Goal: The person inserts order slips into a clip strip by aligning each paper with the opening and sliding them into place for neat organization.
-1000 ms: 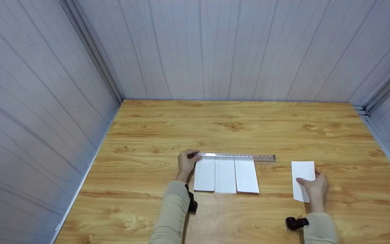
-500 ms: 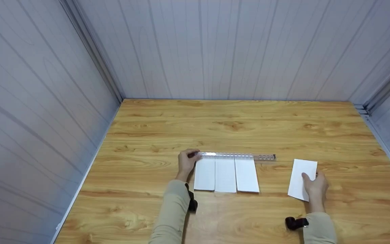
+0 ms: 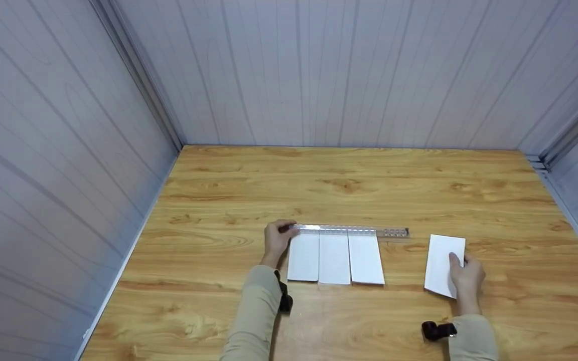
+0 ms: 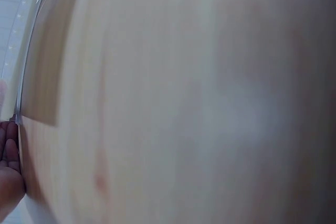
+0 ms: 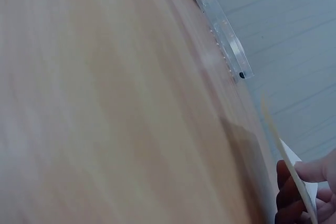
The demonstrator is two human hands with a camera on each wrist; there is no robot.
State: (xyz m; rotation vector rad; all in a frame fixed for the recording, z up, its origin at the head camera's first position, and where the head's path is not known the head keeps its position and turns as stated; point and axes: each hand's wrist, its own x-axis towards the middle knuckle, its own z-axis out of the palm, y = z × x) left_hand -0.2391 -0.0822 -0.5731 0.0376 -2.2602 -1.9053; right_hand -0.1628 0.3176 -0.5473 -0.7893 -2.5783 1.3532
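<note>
Three white paper rectangles (image 3: 304, 258) lie side by side on the wooden table. Along their far ends runs a clear plastic strip (image 3: 336, 229), its right end reaching past the last one. My left hand (image 3: 275, 239) pinches the strip's left end, thumb on the near side; only part of that hand shows in the left wrist view. To the right, my right hand (image 3: 468, 278) holds another white paper rectangle (image 3: 439, 263) by its right side, thumb across the front. The right wrist view shows this paper edge-on, raised over the table, with the fingers (image 5: 287, 192) behind it.
The wooden table (image 3: 344, 185) meets pale panelled walls (image 3: 289, 75) at the back and sides. A black wrist camera (image 3: 438, 331) hangs by the right sleeve, another (image 3: 285, 300) by the left sleeve.
The paper in my right hand has tilted, its lower end swinging left, and has then shifted slightly left. My left hand, the strip and the three laid papers have stayed in place.
</note>
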